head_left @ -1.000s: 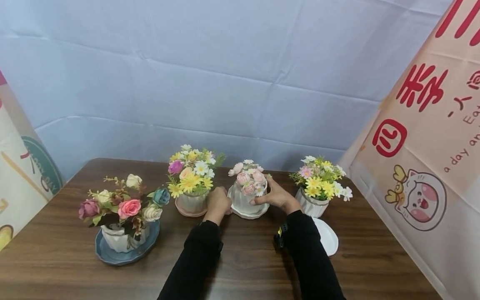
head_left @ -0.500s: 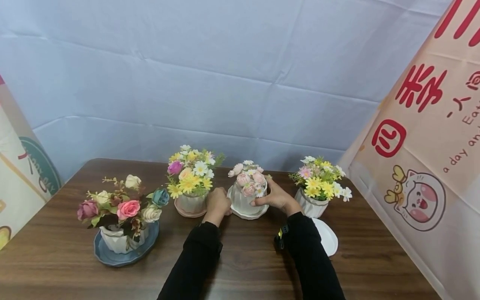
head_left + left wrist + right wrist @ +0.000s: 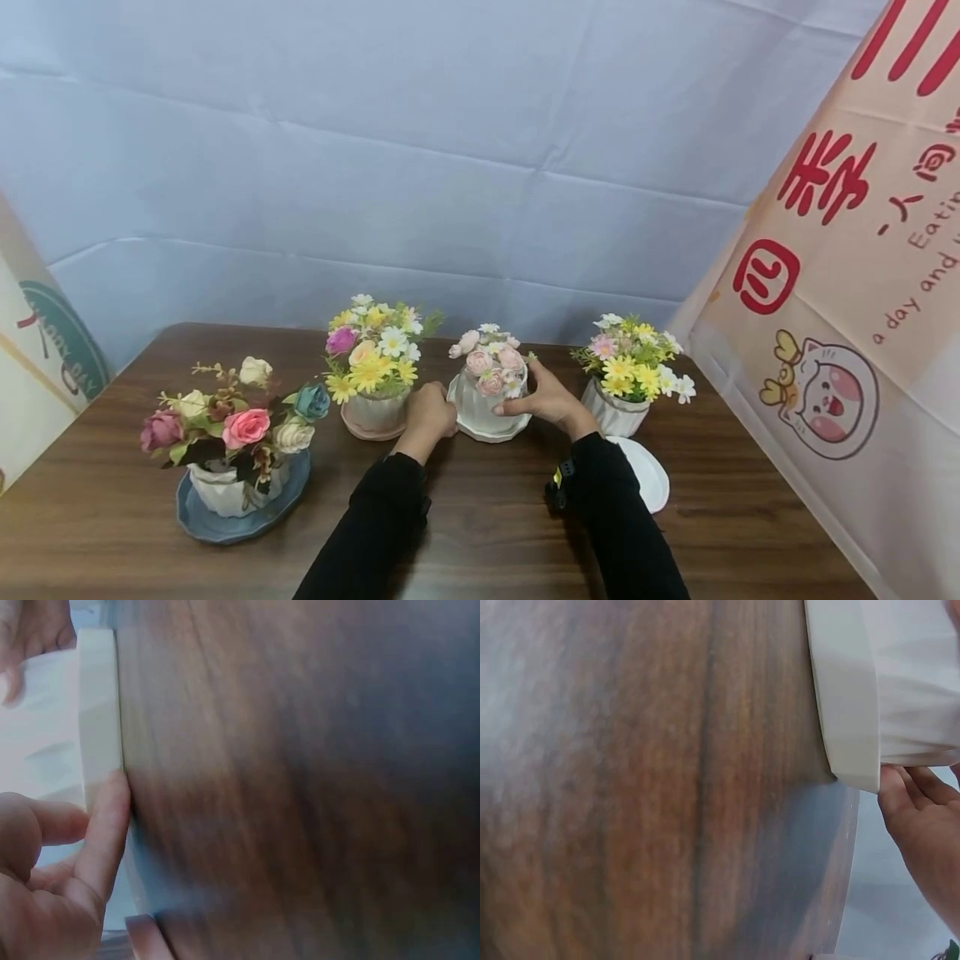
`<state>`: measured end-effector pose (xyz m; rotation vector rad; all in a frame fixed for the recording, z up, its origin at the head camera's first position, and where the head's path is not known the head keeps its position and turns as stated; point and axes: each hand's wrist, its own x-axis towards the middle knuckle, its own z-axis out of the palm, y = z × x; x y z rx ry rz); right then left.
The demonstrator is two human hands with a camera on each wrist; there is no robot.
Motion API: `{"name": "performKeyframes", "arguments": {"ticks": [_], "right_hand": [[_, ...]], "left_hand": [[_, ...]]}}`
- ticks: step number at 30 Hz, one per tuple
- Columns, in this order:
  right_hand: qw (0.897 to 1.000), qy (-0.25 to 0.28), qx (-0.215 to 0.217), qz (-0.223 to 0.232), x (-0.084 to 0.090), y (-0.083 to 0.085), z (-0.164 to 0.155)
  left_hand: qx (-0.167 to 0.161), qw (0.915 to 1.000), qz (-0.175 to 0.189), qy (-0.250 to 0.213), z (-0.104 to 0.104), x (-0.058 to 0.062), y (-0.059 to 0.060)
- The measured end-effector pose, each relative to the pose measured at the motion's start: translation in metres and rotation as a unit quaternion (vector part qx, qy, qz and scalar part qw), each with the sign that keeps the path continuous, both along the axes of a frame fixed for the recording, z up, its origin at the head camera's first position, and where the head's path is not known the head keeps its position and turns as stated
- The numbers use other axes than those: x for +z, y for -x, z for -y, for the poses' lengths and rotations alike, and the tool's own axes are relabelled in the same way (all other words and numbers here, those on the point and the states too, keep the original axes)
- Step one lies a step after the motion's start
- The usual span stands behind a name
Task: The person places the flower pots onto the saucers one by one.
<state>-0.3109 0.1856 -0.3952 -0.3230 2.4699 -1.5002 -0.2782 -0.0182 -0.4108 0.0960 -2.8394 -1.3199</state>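
A white fluted flower pot (image 3: pixel 472 404) with pale pink flowers (image 3: pixel 491 367) stands on a white scalloped saucer (image 3: pixel 491 437) at mid-table. My left hand (image 3: pixel 430 414) is at the saucer's left side. In the left wrist view, its thumb and a finger (image 3: pixel 109 817) pinch the saucer's rim (image 3: pixel 99 712). My right hand (image 3: pixel 549 402) curves round the pot's right side, thumb across the front. In the right wrist view its fingers (image 3: pixel 911 795) lie at the pot's side beside the saucer's edge; some are hidden behind the pot.
Left of my left hand stands a yellow-flowered pot (image 3: pixel 375 410) on a pink saucer (image 3: pixel 367 433). A rose pot (image 3: pixel 232 492) on a blue plate (image 3: pixel 198 521) is further left. At right stand another pot (image 3: pixel 617 412) and a white plate (image 3: pixel 651 479), partly behind my right sleeve.
The head view has shifted slightly, so everything sits a little further left in it. Both hands keep their places at the saucer and the pot.
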Motion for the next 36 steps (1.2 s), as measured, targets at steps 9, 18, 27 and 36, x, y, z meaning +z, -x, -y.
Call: {"name": "performKeyframes", "arguments": {"ticks": [9, 18, 27, 36], "right_hand": [[1.000, -0.008, 0.002, -0.019, 0.005, -0.005, 0.001], [0.997, -0.049, 0.020, -0.048, 0.012, -0.008, 0.005], [0.981, -0.179, 0.019, -0.065, 0.028, -0.016, 0.008], [0.962, -0.267, 0.034, -0.048, 0.035, -0.024, 0.004]], "left_hand": [[-0.036, 0.9988, -0.011, 0.031, 0.002, 0.008, -0.007], [-0.059, 0.9978, 0.007, 0.030, 0.004, 0.013, -0.012], [-0.122, 0.9869, -0.023, 0.103, 0.007, 0.025, -0.018], [-0.212, 0.9591, -0.030, 0.185, 0.014, 0.031, -0.027]]}}
